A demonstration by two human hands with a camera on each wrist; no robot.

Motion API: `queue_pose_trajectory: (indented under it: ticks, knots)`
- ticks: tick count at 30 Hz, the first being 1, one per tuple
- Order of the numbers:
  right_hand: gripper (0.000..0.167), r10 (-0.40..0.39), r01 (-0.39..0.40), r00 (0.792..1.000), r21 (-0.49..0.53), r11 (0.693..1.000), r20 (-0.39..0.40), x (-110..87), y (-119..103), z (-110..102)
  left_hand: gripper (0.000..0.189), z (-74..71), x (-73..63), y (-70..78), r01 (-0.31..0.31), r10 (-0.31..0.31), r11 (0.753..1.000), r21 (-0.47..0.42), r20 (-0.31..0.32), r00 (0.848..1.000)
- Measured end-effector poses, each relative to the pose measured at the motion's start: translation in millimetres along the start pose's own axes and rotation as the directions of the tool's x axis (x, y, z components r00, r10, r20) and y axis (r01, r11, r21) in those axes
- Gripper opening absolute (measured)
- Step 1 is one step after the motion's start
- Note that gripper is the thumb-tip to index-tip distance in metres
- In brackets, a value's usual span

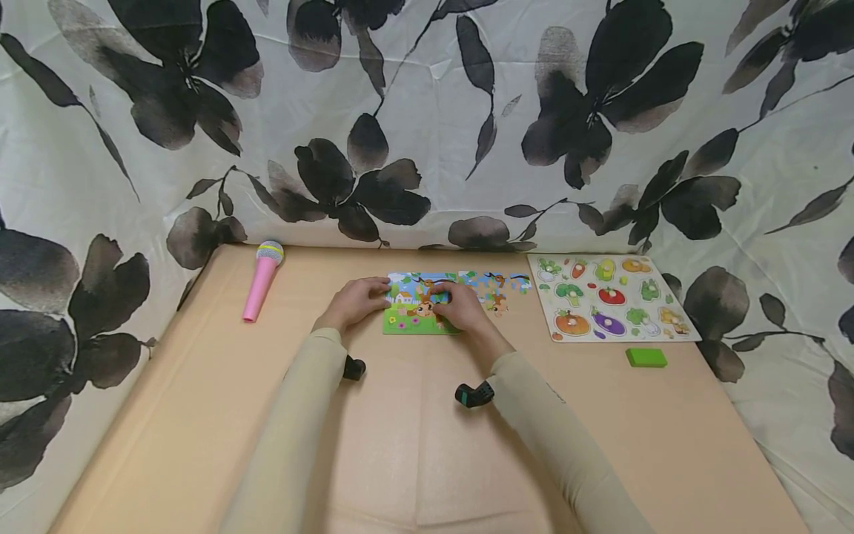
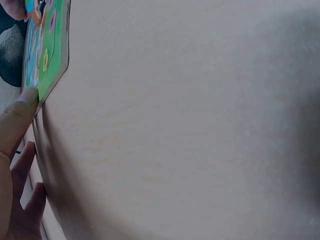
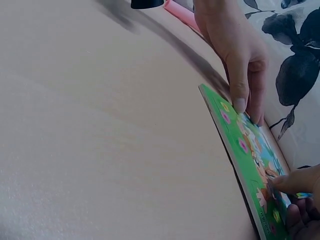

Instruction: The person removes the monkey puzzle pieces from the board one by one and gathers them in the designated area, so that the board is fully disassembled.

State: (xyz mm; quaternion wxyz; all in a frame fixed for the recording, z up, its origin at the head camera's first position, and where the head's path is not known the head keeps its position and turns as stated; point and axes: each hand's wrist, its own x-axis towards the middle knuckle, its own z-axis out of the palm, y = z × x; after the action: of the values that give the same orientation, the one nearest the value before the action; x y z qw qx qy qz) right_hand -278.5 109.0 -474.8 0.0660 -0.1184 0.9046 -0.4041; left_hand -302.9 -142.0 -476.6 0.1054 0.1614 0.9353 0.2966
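Note:
A jigsaw puzzle board (image 1: 400, 324) with a bright cartoon picture and green lower border lies at the far middle of the table. My left hand (image 1: 358, 300) holds its left edge, the thumb on the face near the border. The right hand (image 1: 462, 305) is over the board's right part, its thumb and fingers pinching a puzzle piece that they mostly hide. In the right wrist view the right thumb (image 3: 295, 181) bears down on the picture beside a dark gap. Several loose puzzle pieces (image 1: 497, 282) with matching colours lie just right of the board.
A pink toy microphone (image 1: 260, 285) lies at the back left. At the back right is a white vegetable picture board (image 1: 623, 300), with a green block (image 1: 646, 358) in front of it. Behind the table (image 1: 400, 460) hangs a floral cloth (image 1: 467, 111).

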Motion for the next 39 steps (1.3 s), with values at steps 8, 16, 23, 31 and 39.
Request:
queue_pose_trajectory:
  ticks: [8,16,23,31,39]
  knots:
    - [0.035,0.046,-0.047,0.998,0.047,0.998,0.039,3.3,5.6,1.6,0.044,0.5,0.0,-0.5,0.003,-0.003,1.000,-0.011,-0.002,1.000]
    - [0.030,0.069,-0.070,0.998,0.090,0.993,0.017,0.4,3.8,2.1,0.044,0.9,0.7,-0.8,0.000,0.000,1.000,-0.019,-0.005,1.000]
    - [0.029,0.107,-0.107,0.994,0.125,0.986,0.009,-1.3,4.7,1.2,0.044,0.2,0.1,-0.8,-0.013,0.013,1.000,0.001,-0.006,1.000]
    - [0.032,0.115,-0.116,0.993,0.166,0.979,0.019,-2.9,7.9,-0.9,0.044,0.4,0.6,-0.5,-0.008,0.008,1.000,-0.002,0.004,1.000]
    - [0.035,0.160,-0.149,0.987,0.233,0.961,-0.027,-8.5,14.4,-8.5,0.043,0.7,0.1,-0.3,-0.010,0.010,1.000,-0.005,-0.001,1.000]
